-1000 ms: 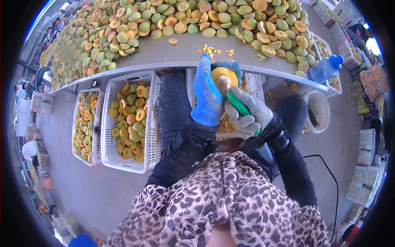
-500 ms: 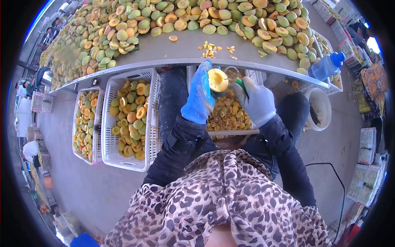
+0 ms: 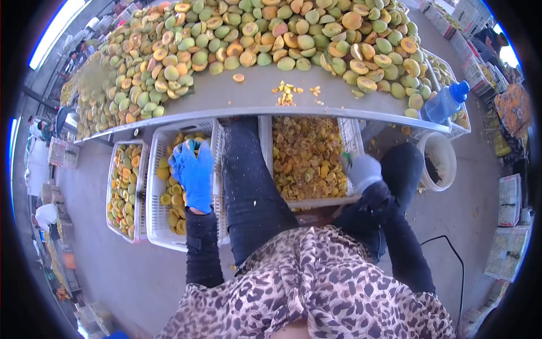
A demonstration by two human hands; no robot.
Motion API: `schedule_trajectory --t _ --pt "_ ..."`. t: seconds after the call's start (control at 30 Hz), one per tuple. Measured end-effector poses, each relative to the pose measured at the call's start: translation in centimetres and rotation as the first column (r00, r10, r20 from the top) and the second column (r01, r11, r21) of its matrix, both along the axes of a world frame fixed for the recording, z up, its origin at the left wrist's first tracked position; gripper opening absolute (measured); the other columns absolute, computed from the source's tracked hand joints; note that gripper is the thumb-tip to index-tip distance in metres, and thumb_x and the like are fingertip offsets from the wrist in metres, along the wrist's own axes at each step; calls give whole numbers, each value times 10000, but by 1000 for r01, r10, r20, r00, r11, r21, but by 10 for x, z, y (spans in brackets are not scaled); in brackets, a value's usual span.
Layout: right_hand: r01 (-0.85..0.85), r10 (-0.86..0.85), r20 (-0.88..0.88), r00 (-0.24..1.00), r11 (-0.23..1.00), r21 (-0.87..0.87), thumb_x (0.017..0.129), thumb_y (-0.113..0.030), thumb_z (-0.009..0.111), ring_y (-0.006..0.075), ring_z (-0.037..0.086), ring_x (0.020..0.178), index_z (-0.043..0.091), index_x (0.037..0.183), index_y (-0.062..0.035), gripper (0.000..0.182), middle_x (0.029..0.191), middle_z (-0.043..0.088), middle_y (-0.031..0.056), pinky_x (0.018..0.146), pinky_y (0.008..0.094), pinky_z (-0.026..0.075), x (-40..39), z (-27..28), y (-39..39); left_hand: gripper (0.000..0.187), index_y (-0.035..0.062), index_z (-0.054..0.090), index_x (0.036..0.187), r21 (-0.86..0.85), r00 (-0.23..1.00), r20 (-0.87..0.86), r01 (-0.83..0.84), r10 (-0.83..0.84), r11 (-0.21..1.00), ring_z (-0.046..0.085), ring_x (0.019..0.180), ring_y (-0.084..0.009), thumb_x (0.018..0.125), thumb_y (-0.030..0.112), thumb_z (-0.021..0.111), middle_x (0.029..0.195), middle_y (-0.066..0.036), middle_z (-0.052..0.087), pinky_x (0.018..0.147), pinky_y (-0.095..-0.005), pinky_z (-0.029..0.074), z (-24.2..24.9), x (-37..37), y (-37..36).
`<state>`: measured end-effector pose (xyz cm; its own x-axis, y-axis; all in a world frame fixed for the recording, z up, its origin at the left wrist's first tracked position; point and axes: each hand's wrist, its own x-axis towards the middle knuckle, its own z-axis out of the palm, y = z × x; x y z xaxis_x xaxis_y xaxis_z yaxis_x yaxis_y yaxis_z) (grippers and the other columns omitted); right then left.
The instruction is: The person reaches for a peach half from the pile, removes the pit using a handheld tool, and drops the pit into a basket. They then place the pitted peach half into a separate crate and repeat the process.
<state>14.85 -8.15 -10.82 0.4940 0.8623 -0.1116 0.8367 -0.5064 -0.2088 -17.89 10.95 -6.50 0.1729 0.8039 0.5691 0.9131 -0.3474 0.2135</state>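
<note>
My left hand (image 3: 193, 172), in a blue glove, is over the white crate (image 3: 160, 217) of halved, peach-like fruit (image 3: 176, 199). Its back faces up and its fingers look apart at the tips; the palm is hidden. My right hand (image 3: 364, 172), in a pale grey glove, is closed around a green-handled tool (image 3: 346, 159), most of which the glove covers. That hand hovers by the right rim of a crate (image 3: 352, 138) holding fruit scraps (image 3: 307, 158), between my knees under the table edge.
A big heap of fruit halves (image 3: 271, 42) covers the back of the metal table (image 3: 226, 93). Yellow bits (image 3: 287, 93) lie near its edge. A blue bottle (image 3: 443, 104) stands at the right corner above a white bucket (image 3: 439, 161). Another fruit crate (image 3: 125, 192) sits far left.
My left hand has moved left and down from the table edge to the fruit crate; the yellow fruit half it held no longer shows. My right hand has moved right and down with the tool.
</note>
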Motion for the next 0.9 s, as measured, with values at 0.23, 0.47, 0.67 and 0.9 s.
schedule_trajectory --t 0.23,0.47,0.67,0.9 --pt "-185 190 -293 937 982 45 911 -431 492 392 623 628 595 856 -83 367 669 633 186 595 492 492 -37 -15 13 363 15 585 1097 -56 675 362 705 -643 707 535 1081 -330 846 275 613 1113 -183 593 939 -446 406 15 173 85" --pt "-267 215 -437 873 962 -62 911 -438 479 359 638 715 571 918 -96 354 774 652 160 635 477 484 -31 -17 4 463 27 532 1223 -88 747 94 665 -659 742 530 1117 -347 881 340 522 1181 -212 576 939 -440 418 2 329 187" --pt "146 98 -876 473 971 187 899 -250 560 277 634 864 563 963 -6 252 925 630 137 734 374 530 -21 -141 -13 557 69 457 1229 -255 716 -163 634 -679 730 403 1119 -444 736 249 644 1206 -188 465 950 -485 386 -25 360 175" --pt "-217 264 -439 858 964 155 893 -337 570 366 601 570 514 856 -97 249 622 593 158 521 464 467 -6 -9 24 383 62 508 1144 -492 492 870 870 20 28 580 897 -276 870 317 591 1024 -123 584 781 -412 507 -10 281 150"
